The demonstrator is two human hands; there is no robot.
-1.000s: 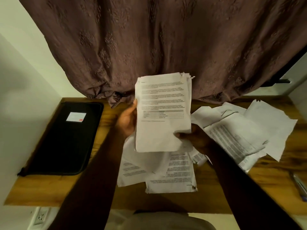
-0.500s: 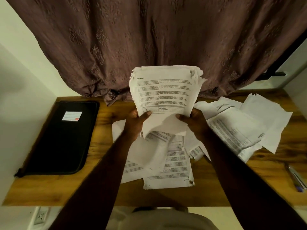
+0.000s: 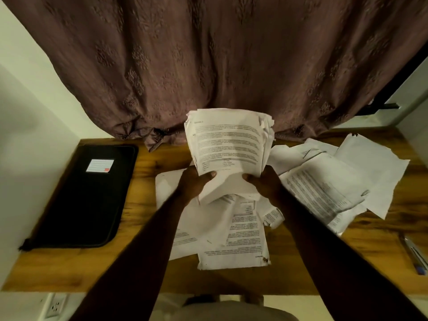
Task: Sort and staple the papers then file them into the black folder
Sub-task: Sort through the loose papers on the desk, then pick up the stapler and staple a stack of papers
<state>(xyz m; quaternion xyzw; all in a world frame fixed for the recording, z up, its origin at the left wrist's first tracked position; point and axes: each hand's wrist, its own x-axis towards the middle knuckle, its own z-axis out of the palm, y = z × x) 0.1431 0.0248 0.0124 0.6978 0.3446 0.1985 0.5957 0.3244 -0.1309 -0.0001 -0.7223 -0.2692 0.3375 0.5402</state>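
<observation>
Both thumbs pressed on front of paper stack point(image 3: 228, 144), left hand point(image 3: 193, 184) and right hand point(image 3: 266, 184) clamped on its bottom corners, stack upright at frame centre. Loose sheets point(image 3: 231, 239) scattered under my hands, more sheets point(image 3: 335, 181) at right. Black folder point(image 3: 85, 198) flat and closed at left on wooden desk point(image 3: 148, 269). Pen point(image 3: 414, 256) at lower right edge. Brown curtain point(image 3: 208, 54) fills top.

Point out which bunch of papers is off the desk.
The stack gripped at its lower edge by the left hand and right hand; the loose sheets lie flat on the desk.
</observation>
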